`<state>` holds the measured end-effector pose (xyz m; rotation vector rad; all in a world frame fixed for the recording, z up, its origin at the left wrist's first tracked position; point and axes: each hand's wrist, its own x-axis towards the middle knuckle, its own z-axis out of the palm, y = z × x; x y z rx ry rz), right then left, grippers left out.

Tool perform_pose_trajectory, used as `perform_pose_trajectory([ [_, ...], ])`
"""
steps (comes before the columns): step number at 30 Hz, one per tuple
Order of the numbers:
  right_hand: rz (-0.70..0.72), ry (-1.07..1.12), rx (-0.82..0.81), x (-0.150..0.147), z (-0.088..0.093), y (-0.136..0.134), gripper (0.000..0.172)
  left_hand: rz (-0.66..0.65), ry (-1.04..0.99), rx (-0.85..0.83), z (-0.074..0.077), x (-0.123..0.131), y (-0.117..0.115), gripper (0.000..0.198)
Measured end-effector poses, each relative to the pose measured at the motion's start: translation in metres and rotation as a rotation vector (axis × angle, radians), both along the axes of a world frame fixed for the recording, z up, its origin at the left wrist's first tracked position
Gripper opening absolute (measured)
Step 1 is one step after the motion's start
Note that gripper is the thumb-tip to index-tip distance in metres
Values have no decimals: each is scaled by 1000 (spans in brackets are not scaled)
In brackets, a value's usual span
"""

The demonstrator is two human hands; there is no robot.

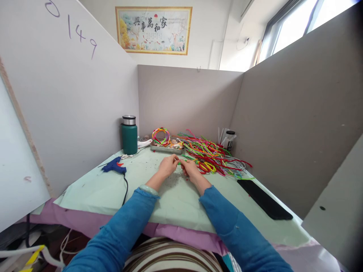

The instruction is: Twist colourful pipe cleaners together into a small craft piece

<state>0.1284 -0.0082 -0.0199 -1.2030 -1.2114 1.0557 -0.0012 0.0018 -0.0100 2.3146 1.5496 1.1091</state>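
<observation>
My left hand (168, 165) and my right hand (191, 169) meet over the middle of the table, fingertips pinched close together. A small green piece (179, 163) shows between them; its exact kind is hard to make out, and the fingers cover most of it. Just beyond my right hand lies a heap of colourful pipe cleaners (210, 151), with yellow loops (208, 167) at its near side. Behind the hands, a metal tray (166, 149) holds small pieces and a ring of coiled multicoloured strands (160, 136). Dark specks are scattered on the cloth around my hands.
A blue glue gun (115, 165) lies at the left, its black cord running to the front edge. Behind it stands a green bottle (129, 135). A black phone-like slab (265, 199) rests at the right, and a black-lidded jar (229, 139) stands at the back. Partitions enclose the table.
</observation>
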Motion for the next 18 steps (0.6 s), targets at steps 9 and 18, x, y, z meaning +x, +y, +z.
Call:
perform_pose_trajectory([
  [9, 5, -24, -3, 1, -2, 2, 27, 3, 55, 19, -1, 0, 1, 25],
  [18, 13, 8, -6, 1, -1, 1, 26, 7, 101, 38, 0, 0, -2, 31],
])
